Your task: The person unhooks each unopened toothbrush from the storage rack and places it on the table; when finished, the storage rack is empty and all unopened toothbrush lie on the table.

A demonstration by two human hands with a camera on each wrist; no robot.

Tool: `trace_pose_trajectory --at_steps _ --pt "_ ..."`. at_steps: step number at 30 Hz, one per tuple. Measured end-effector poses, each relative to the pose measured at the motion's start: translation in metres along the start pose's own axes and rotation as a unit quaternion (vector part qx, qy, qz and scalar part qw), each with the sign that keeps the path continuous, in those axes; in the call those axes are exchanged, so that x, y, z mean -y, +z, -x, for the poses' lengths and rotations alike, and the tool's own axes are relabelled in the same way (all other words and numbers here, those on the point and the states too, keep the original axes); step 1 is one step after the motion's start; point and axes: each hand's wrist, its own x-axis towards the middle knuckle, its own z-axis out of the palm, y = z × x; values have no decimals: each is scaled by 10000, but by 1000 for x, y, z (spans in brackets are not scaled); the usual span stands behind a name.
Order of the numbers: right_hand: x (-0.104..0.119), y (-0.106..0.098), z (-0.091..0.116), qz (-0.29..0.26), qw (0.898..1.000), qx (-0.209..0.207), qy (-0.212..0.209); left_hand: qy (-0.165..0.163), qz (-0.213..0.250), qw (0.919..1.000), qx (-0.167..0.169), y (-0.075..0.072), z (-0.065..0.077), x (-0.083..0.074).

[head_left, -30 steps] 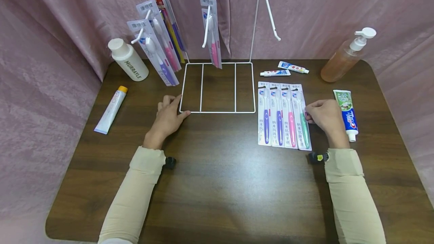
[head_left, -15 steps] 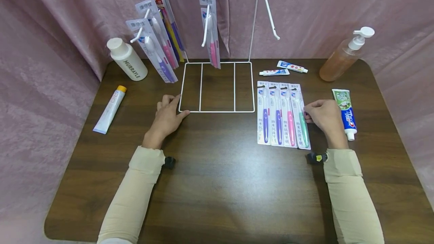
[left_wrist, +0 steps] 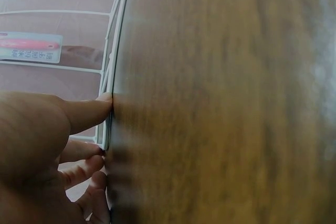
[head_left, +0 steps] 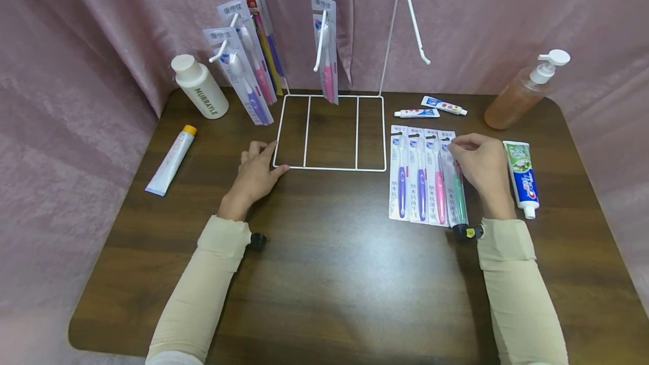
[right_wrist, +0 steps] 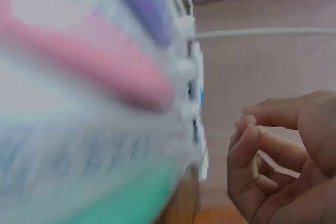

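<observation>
My left hand (head_left: 253,179) is at the near left corner of a white wire rack (head_left: 329,169). Its thumb touches the front bar and its index finger the left bar, both fairly straight. My right hand (head_left: 481,165) is over the top right of a row of packaged toothbrushes (head_left: 421,185), partly covering the green-handled toothbrush (head_left: 459,201). In the right wrist view this hand (right_wrist: 278,156) has loosely bent fingers, thumb and index tips close together, nothing visible between them. The packages there look blurred and stand apart from the fingers.
Packaged toothbrushes hang on the rack's left hook (head_left: 219,52) and middle hook (head_left: 320,44); the right hook (head_left: 416,21) is bare. Around lie two small toothpaste tubes (head_left: 443,106), a bigger toothpaste tube (head_left: 521,176) and a yellow-capped tube (head_left: 172,162). A white bottle (head_left: 203,92) and pump bottle (head_left: 514,97) flank the rack.
My right hand has moved from the green toothbrush package's right edge up and left over its upper end. My left hand stays at the rack corner. The head view has shifted slightly.
</observation>
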Motion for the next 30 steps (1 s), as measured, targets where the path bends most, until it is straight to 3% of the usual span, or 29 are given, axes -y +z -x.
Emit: trace_pose_trajectory --at_steps 5,12,22,30 --pt "35 14 -3 -218 9963 -238 -792 0 -28 10000 -24 -1 1 1" --pt "96 38 -14 -923 9779 -96 -1876 8 -2 10000 -33 -1 1 1" --pt "176 65 -31 -1313 9589 561 -2452 1 -32 10000 -55 -1 2 0" --pt "212 78 -37 -1582 9476 516 -2727 -30 -144 9999 -49 0 0 1"
